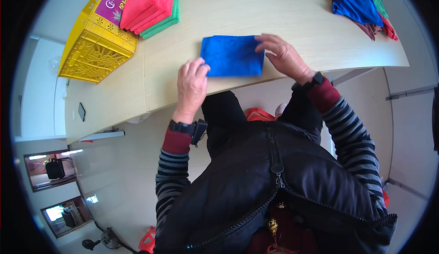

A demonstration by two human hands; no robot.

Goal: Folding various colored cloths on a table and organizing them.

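Both hands lie open, left hand and right hand pressing the folded blue cloth's edges.

one folded blue cloth, one yellow crate, two hands, one stack of folded cloths (red over green)

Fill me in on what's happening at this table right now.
A person stands at a light wooden table with both hands on a folded blue cloth lying flat near the table's front edge. The left hand presses its lower left corner; the right hand rests on its right edge. A stack of folded red and green cloths sits on a yellow crate to the left. A loose pile of coloured cloths lies at the far right.
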